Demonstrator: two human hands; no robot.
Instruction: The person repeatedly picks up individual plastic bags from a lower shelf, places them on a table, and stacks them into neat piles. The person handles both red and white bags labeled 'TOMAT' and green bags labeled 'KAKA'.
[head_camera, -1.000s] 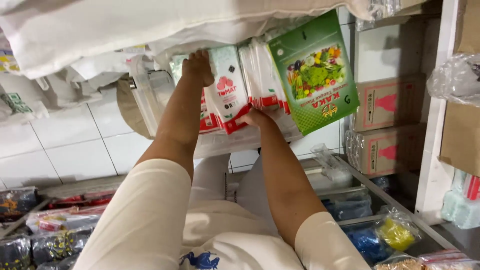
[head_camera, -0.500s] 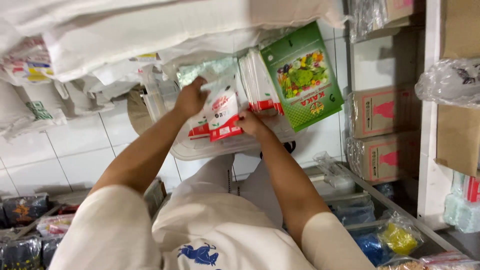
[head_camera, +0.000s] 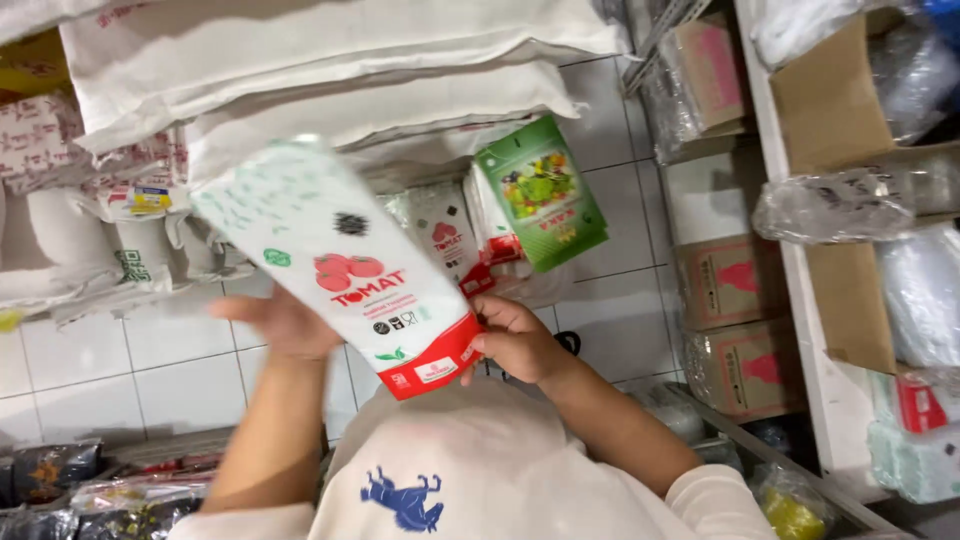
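Observation:
I hold a flat white pouch (head_camera: 340, 265) with a red bottom band and pictures of tomatoes, tilted up in front of me. My left hand (head_camera: 280, 322) is behind its lower left side, fingers spread against it. My right hand (head_camera: 515, 340) pinches its red bottom corner. Behind it, more white-and-red pouches (head_camera: 445, 240) and a green pouch (head_camera: 540, 192) with pictured vegetables stand on a shelf against the tiled wall.
Large white sacks (head_camera: 330, 60) lie stacked overhead. Cardboard boxes (head_camera: 735, 285) wrapped in plastic and a white shelf upright (head_camera: 795, 260) stand at the right. Bagged goods (head_camera: 60, 490) lie low at the left. A white tiled wall (head_camera: 120, 370) is behind.
Both hands were up at the shelf among the pouches. They have drawn one white-and-red pouch out and brought it down close to me, where it fills the middle of the view.

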